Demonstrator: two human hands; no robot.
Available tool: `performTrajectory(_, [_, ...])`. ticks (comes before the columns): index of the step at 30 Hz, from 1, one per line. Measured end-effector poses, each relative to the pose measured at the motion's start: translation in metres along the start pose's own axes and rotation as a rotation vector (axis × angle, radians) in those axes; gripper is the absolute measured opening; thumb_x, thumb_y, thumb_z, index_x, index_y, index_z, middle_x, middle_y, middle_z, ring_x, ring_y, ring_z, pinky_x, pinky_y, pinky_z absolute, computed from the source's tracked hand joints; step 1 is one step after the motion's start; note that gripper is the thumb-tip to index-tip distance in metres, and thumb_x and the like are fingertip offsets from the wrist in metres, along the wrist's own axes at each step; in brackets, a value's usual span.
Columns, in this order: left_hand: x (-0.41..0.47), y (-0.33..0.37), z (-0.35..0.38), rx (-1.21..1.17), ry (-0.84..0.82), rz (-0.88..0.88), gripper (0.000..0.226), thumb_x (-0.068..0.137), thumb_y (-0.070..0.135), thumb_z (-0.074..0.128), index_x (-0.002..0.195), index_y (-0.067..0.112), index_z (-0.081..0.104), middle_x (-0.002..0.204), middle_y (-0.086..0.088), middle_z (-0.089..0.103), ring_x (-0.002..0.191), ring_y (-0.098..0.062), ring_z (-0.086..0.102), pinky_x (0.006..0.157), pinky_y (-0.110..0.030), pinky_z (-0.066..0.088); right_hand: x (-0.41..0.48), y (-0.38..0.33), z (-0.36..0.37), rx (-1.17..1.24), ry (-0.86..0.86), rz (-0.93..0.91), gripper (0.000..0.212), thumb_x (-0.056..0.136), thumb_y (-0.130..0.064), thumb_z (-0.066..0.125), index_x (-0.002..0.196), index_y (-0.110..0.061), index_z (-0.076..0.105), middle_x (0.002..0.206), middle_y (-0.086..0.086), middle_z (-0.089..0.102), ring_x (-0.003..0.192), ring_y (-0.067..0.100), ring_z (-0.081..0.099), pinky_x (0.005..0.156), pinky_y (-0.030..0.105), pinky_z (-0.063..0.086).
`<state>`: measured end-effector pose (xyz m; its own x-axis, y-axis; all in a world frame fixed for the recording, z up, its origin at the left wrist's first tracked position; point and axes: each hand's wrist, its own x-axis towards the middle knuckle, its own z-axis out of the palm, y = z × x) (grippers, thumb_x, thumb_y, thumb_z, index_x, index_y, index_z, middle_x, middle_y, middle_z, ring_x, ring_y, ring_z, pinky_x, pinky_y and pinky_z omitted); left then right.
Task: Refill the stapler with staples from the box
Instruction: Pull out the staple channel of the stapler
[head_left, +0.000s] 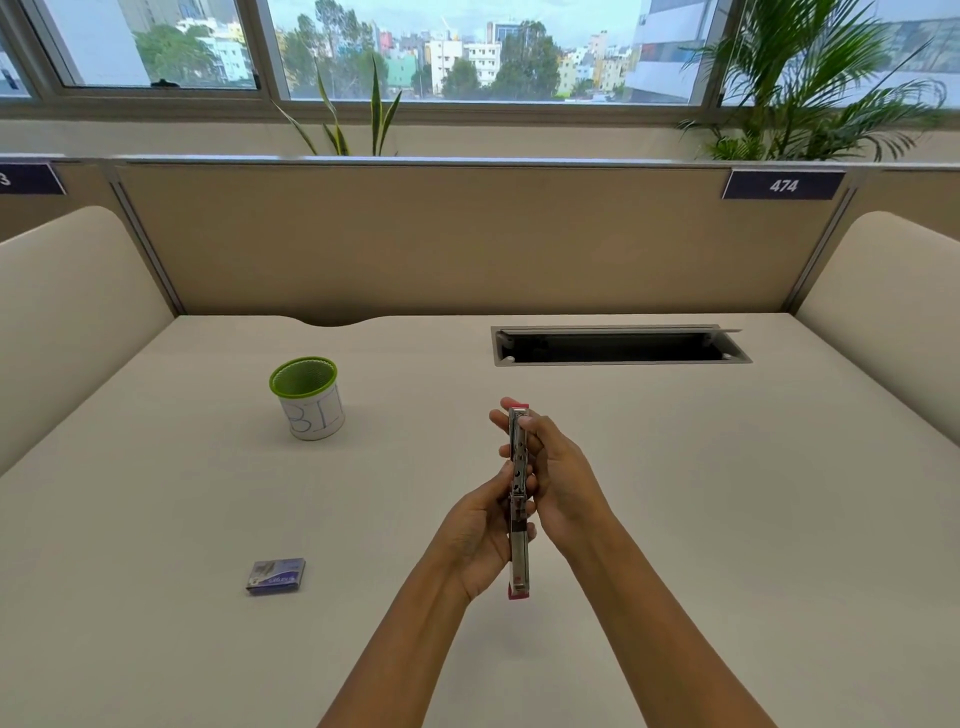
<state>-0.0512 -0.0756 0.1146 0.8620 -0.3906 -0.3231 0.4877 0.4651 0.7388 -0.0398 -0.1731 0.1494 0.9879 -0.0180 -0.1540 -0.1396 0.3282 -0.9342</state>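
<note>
Head view | left hand (480, 535), right hand (561, 478) both clamped on stapler (519, 566) | box (275, 576) label blurred

Beige desk (675, 493) below city-view windows (467, 52)

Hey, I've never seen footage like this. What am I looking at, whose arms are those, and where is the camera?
There is no machine here. One camera sits on a person's head, looking forward and down, so the arms are the wearer's own. The left hand and right hand both grip a stapler, swung open into one long strip, over a pale desk. On it are a small purple staple box at the left and a green-rimmed cup; a cable slot lies further back.
</note>
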Motion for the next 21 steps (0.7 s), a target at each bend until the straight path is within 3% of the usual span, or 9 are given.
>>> performTrajectory(5, [0.0,0.001,0.001,-0.018,0.003,0.011,0.03,0.08,0.036,0.058,0.094,0.012,0.07,0.081,-0.006,0.063,0.075,-0.019,0.051,0.072,-0.034,0.041,-0.001,0.003,-0.002,-0.024,-0.035,-0.04,0.028,0.093,-0.035,0.048,0.114,-0.027,0.064,0.108,-0.014,0.072,0.089,0.008,0.06,0.073,0.023,0.046])
performTrajectory(9, [0.0,0.004,0.001,-0.033,-0.008,0.031,0.03,0.09,0.033,0.051,0.086,0.014,0.073,0.069,-0.002,0.062,0.057,-0.011,0.051,0.057,-0.027,0.044,0.0,0.009,-0.002,-0.122,-0.007,-0.157,0.025,0.095,-0.031,0.046,0.114,-0.031,0.062,0.106,-0.018,0.071,0.09,0.004,0.066,0.067,0.015,0.052])
performTrajectory(14, [0.0,0.006,-0.001,0.066,0.06,0.083,0.033,0.093,0.035,0.048,0.089,0.013,0.072,0.064,0.001,0.065,0.048,-0.008,0.049,0.043,-0.019,0.043,0.001,0.019,-0.003,-0.628,0.25,-0.491,0.04,0.09,-0.032,0.057,0.128,-0.034,0.048,0.114,-0.019,0.055,0.088,-0.004,0.059,0.069,0.007,0.05])
performTrajectory(18, [-0.001,0.005,-0.002,0.233,0.153,0.152,0.035,0.093,0.039,0.046,0.093,0.014,0.07,0.065,0.006,0.07,0.049,-0.008,0.053,0.045,-0.018,0.044,0.002,0.02,-0.008,-0.922,0.328,-0.676,0.034,0.087,-0.03,0.063,0.12,-0.027,0.058,0.115,-0.005,0.062,0.096,0.005,0.059,0.081,0.013,0.047])
performTrajectory(21, [-0.001,0.005,0.001,0.29,0.214,0.178,0.036,0.092,0.041,0.047,0.092,0.013,0.07,0.066,0.005,0.071,0.051,-0.009,0.055,0.047,-0.019,0.046,0.001,0.019,-0.009,-1.057,0.376,-0.755,0.031,0.085,-0.028,0.066,0.116,-0.02,0.063,0.111,0.004,0.065,0.098,0.015,0.062,0.08,0.019,0.048])
